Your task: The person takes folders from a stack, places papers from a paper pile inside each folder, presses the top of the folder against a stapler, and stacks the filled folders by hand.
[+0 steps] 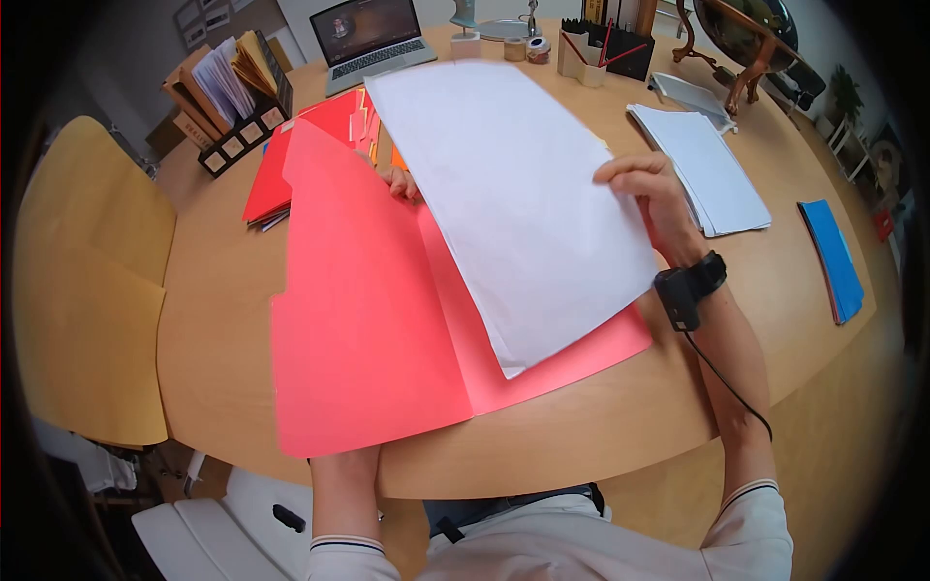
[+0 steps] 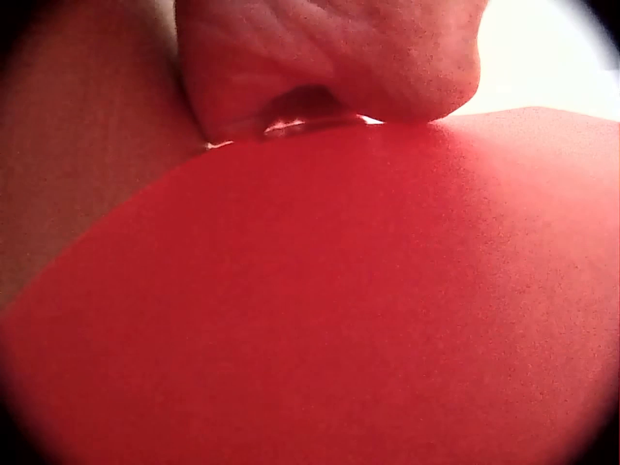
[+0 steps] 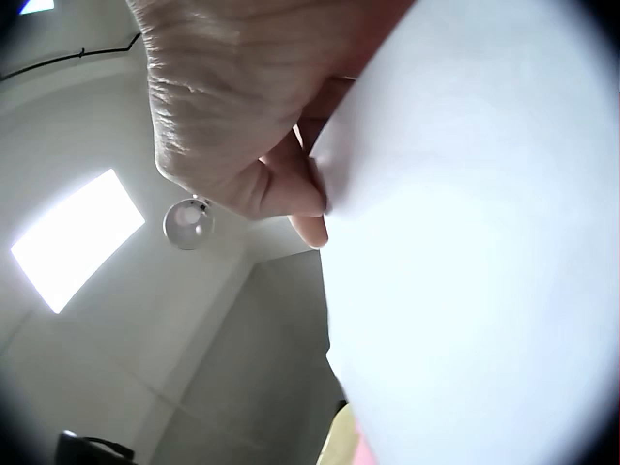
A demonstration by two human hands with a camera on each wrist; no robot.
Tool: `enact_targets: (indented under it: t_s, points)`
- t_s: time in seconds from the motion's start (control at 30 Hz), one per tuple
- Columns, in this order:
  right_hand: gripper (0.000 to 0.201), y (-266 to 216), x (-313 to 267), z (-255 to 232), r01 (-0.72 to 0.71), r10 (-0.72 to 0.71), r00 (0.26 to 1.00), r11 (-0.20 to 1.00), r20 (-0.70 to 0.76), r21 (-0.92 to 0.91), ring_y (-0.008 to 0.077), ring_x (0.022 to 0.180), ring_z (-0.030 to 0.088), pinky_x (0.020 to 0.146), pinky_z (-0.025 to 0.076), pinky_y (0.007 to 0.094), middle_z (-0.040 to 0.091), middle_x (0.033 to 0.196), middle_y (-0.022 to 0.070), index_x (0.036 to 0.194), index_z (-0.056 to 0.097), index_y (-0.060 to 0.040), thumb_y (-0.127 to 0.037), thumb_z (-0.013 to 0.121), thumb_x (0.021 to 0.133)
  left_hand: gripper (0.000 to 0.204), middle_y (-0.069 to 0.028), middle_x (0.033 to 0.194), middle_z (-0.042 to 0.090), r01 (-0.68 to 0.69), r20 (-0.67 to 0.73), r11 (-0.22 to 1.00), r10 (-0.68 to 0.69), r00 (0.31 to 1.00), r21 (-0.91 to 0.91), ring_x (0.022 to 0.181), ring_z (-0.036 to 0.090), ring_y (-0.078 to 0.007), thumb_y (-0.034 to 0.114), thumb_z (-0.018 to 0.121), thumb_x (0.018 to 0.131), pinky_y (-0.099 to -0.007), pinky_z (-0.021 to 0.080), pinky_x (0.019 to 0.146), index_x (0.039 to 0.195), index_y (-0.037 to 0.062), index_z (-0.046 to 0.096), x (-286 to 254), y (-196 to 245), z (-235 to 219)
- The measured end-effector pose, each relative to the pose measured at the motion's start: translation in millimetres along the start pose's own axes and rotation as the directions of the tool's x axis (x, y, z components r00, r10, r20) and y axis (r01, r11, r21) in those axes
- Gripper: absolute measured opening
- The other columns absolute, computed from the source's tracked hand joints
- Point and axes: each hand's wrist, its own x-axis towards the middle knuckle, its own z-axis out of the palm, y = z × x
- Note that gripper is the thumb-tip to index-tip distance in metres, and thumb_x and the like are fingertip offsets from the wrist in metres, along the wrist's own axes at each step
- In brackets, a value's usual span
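Note:
White paper sheets [image 1: 513, 213] tilt over an opened pink-red folder [image 1: 363, 320] in the head view. The right hand [image 1: 651, 194] pinches the sheets at their right edge; the right wrist view shows thumb and fingers of that hand [image 3: 262, 126] on the edge of the white paper [image 3: 465, 242]. The left forearm passes beneath the folder, and the left hand's fingers [image 1: 399, 182] curl over at the folder's far side, by the fold. Most of that hand is hidden. In the left wrist view the hand [image 2: 329, 58] lies against the red folder surface [image 2: 320, 291].
Red folders [image 1: 266, 179] lie behind at left, near a file rack [image 1: 247, 140] and a laptop [image 1: 373, 44]. A white paper stack [image 1: 712, 174] and blue folders [image 1: 831, 261] lie at right. Pen holders [image 1: 581, 58] stand at the back. A yellow chair [image 1: 92, 290] is at left.

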Motion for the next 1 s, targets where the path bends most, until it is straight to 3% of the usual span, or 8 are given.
enact_targets:
  t_s: [0.17, 0.67, 0.7, 0.77, 0.83, 0.87, 0.93, 1.0]
  points:
    - [0.021, 29, 6, -19, -0.221, 0.265, 0.941, 0.952, 0.209, -0.213, 0.0121, 0.065, 0.06, 0.06, 0.046, 0.0236, 0.071, 0.074, 0.0092, 0.09, 0.078, 0.0071, 0.004, 0.068, 0.072, 0.047, -0.0003, 0.082, 0.058, 0.055, -0.103, 0.995, -0.046, 0.994, 0.084, 0.085, 0.051, -0.0155, 0.057, 0.054, 0.098, -0.0308, 0.039, 0.078, 0.083, 0.0117, 0.057, -14, 6, 15]
    - [0.031, 2, -2, -4, -0.334, 0.544, 0.715, 0.817, 0.438, -0.47, 0.0056, 0.053, 0.051, 0.046, 0.036, 0.0225, 0.065, 0.071, -0.0007, 0.114, 0.076, -0.0001, -0.007, 0.077, 0.084, 0.063, 0.0004, 0.074, 0.056, 0.27, -0.396, 0.922, -0.147, 0.906, 0.276, 0.072, 0.048, -0.0129, 0.069, 0.05, 0.097, -0.0303, 0.039, 0.069, 0.073, 0.0109, 0.055, -116, 23, 83]
    - [0.031, 1, -2, -4, -0.334, 0.544, 0.716, 0.817, 0.437, -0.47, 0.0056, 0.053, 0.051, 0.046, 0.036, 0.0225, 0.065, 0.071, -0.0007, 0.114, 0.076, -0.0001, -0.007, 0.077, 0.084, 0.064, 0.0004, 0.073, 0.056, 0.285, -0.415, 0.915, -0.15, 0.897, 0.287, 0.071, 0.048, -0.0127, 0.07, 0.05, 0.097, -0.0303, 0.039, 0.068, 0.072, 0.0109, 0.055, -93, 39, 100]
    - [0.031, -1, -2, -2, -0.299, 0.537, 0.711, 0.815, 0.453, -0.496, 0.0059, 0.054, 0.051, 0.046, 0.035, 0.0227, 0.063, 0.07, -0.001, 0.115, 0.076, 0.0001, -0.006, 0.077, 0.084, 0.066, 0.0005, 0.072, 0.055, 0.315, -0.452, 0.898, -0.153, 0.879, 0.307, 0.069, 0.048, -0.0124, 0.071, 0.049, 0.097, -0.0302, 0.039, 0.067, 0.07, 0.0107, 0.054, 163, 33, 19]
    - [0.03, -1, -4, -1, -0.318, 0.544, 0.716, 0.812, 0.437, -0.489, 0.0055, 0.054, 0.052, 0.047, 0.036, 0.0226, 0.064, 0.07, -0.0012, 0.113, 0.076, 0.0011, -0.005, 0.076, 0.084, 0.076, 0.0008, 0.066, 0.053, 0.378, -0.514, 0.75, -0.06, 0.856, 0.542, 0.063, 0.047, -0.0117, 0.08, 0.049, 0.091, -0.0292, 0.039, 0.059, 0.072, 0.0066, 0.056, 163, 49, 49]
    - [0.028, -1, -6, -1, -0.338, 0.552, 0.719, 0.809, 0.422, -0.482, 0.0051, 0.055, 0.052, 0.047, 0.037, 0.0226, 0.064, 0.07, -0.0014, 0.111, 0.076, 0.002, -0.004, 0.074, 0.084, 0.068, -0.0005, 0.068, 0.054, 0.351, -0.487, 0.756, -0.049, 0.872, 0.553, 0.065, 0.046, -0.0107, 0.068, 0.067, 0.089, -0.0278, 0.041, 0.063, 0.075, 0.0026, 0.059, 163, 67, 78]
    - [0.023, 12, -2, -7, -0.3, 0.498, 0.738, 0.846, 0.454, -0.44, 0.0036, 0.055, 0.052, 0.049, 0.038, 0.0222, 0.064, 0.069, -0.0024, 0.103, 0.076, 0.0034, 0.001, 0.072, 0.08, 0.048, -0.0049, 0.074, 0.064, 0.404, -0.452, 0.474, -0.015, 0.892, 0.782, 0.069, 0.058, -0.013, 0.045, 0.079, 0.086, -0.0295, 0.045, 0.064, 0.079, -0.0003, 0.064, 162, 76, 92]
    - [0.019, 16, -2, -8, -0.262, 0.442, 0.756, 0.88, 0.483, -0.395, 0.0021, 0.054, 0.051, 0.05, 0.039, 0.0218, 0.065, 0.067, -0.0033, 0.094, 0.077, 0.0048, 0.006, 0.07, 0.077, 0.053, -0.0067, 0.073, 0.064, 0.388, -0.41, 0.339, -0.009, 0.912, 0.857, 0.069, 0.059, -0.0159, 0.047, 0.084, 0.078, -0.0329, 0.046, 0.065, 0.08, -0.0017, 0.064, 162, 73, 86]
